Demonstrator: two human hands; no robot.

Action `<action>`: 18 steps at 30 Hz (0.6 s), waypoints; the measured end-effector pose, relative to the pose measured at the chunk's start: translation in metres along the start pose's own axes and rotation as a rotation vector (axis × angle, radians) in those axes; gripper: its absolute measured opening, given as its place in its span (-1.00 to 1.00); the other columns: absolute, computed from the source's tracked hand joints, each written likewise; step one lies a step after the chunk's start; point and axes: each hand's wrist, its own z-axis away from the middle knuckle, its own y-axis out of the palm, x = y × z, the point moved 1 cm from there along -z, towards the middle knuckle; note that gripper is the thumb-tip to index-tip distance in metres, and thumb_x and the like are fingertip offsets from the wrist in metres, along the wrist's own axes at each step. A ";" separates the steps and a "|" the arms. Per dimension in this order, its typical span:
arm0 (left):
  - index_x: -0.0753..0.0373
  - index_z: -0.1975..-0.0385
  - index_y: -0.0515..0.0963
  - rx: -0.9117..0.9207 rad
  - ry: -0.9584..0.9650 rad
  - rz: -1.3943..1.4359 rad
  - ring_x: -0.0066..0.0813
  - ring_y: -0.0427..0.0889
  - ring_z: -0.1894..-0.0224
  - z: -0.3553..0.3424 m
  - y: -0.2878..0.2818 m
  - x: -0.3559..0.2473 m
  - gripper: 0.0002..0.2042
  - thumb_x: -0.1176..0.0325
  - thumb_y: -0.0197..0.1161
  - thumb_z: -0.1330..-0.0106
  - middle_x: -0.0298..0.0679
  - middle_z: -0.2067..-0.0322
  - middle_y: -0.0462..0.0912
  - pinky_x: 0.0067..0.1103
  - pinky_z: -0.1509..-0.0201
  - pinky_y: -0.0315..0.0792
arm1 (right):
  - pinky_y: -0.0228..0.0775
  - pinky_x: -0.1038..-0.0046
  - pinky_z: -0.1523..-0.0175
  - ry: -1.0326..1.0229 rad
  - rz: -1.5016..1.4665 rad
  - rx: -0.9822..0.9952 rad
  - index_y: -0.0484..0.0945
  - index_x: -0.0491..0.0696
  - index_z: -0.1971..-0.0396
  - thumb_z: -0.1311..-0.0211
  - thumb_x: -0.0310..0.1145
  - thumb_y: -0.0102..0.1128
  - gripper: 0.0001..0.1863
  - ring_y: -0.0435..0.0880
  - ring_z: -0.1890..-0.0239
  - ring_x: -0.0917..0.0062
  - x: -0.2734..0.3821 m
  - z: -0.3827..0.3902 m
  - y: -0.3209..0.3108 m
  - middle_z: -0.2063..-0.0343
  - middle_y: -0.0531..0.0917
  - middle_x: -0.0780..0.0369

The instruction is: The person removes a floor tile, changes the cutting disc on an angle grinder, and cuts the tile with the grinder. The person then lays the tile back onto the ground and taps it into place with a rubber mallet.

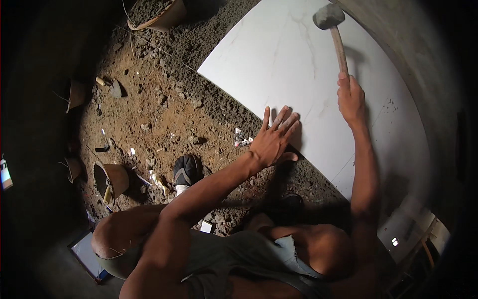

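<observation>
Head view: my left hand [273,140] lies fingers spread on white tile [308,65], right hand [351,99] fist-wrapped round mallet [334,35] raised at 1 o'clock.

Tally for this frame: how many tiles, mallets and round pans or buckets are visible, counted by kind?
Large white tile: 1, with the left hand flat on its edge
Mallet: 1, held in the right hand
Round pans or buckets: 2, one filled with mortar, one empty bucket
Total: 4
</observation>
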 end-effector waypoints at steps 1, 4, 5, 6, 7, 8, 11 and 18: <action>0.15 -0.51 0.05 0.024 0.018 0.074 -0.13 -0.33 -0.59 -0.001 0.003 0.002 -0.03 -0.45 -0.05 -0.24 -0.24 -0.56 -0.15 0.01 -0.59 -0.40 | 0.38 0.28 0.37 -0.050 -0.023 -0.011 0.46 -0.19 0.36 -0.51 0.17 -0.15 -0.37 0.54 0.56 0.32 0.003 -0.002 0.003 0.62 0.53 0.14; 0.17 -0.49 0.07 0.000 0.053 0.045 -0.10 -0.29 -0.59 -0.008 0.007 0.005 -0.04 -0.40 0.05 -0.23 -0.22 -0.55 -0.09 -0.08 -0.62 -0.32 | 0.40 0.16 0.35 -0.107 -0.068 -0.051 0.46 -0.18 0.33 -0.52 0.12 -0.13 -0.42 0.63 0.51 0.16 0.012 -0.017 0.019 0.61 0.58 0.05; 0.17 -0.49 0.07 0.018 0.048 0.002 -0.10 -0.29 -0.59 -0.010 0.007 0.005 -0.04 -0.40 0.05 -0.23 -0.22 -0.55 -0.09 -0.08 -0.62 -0.32 | 0.41 0.09 0.32 -0.130 -0.025 -0.089 0.45 -0.18 0.31 -0.53 0.09 -0.13 -0.45 0.65 0.45 0.06 0.014 -0.023 0.026 0.58 0.60 -0.02; 0.17 -0.49 0.08 -0.001 0.038 -0.037 -0.10 -0.27 -0.59 -0.011 0.006 0.004 -0.04 -0.39 0.08 -0.23 -0.21 -0.54 -0.08 -0.09 -0.62 -0.29 | 0.41 0.02 0.29 -0.167 0.032 -0.163 0.44 -0.18 0.29 -0.53 0.05 -0.12 -0.49 0.67 0.39 -0.03 0.013 -0.031 0.031 0.54 0.62 -0.09; 0.18 -0.49 0.08 0.031 0.032 -0.041 -0.10 -0.26 -0.59 -0.013 0.006 0.002 -0.04 -0.37 0.10 -0.22 -0.20 -0.54 -0.07 -0.11 -0.62 -0.27 | 0.42 -0.01 0.29 -0.184 0.093 -0.158 0.43 -0.17 0.29 -0.54 0.02 -0.12 -0.51 0.66 0.35 -0.09 0.012 -0.038 0.038 0.51 0.63 -0.12; 0.22 -0.49 0.07 0.023 0.040 -0.017 -0.08 -0.26 -0.58 -0.013 0.005 0.000 -0.03 -0.40 0.04 -0.25 -0.16 -0.54 -0.07 -0.10 -0.62 -0.27 | 0.42 -0.04 0.28 -0.143 0.187 -0.137 0.43 -0.17 0.28 -0.54 -0.01 -0.12 -0.54 0.66 0.31 -0.14 0.008 -0.044 0.044 0.49 0.64 -0.15; 0.26 -0.48 0.06 0.045 0.019 0.048 -0.05 -0.27 -0.58 -0.013 0.003 -0.005 -0.01 -0.44 -0.03 -0.26 -0.13 -0.53 -0.06 -0.09 -0.61 -0.27 | 0.45 -0.05 0.29 -0.180 0.229 -0.105 0.43 -0.17 0.28 -0.54 -0.03 -0.12 -0.56 0.64 0.33 -0.19 -0.002 -0.059 0.050 0.50 0.63 -0.16; 0.26 -0.49 0.06 -0.012 0.002 0.100 -0.02 -0.25 -0.58 -0.030 0.004 -0.005 0.01 -0.49 -0.13 -0.26 -0.12 -0.53 -0.04 -0.10 -0.61 -0.26 | 0.50 -0.03 0.24 -0.161 0.298 -0.145 0.44 -0.21 0.32 -0.51 -0.01 -0.06 -0.52 0.66 0.31 -0.17 -0.001 -0.079 0.046 0.49 0.63 -0.20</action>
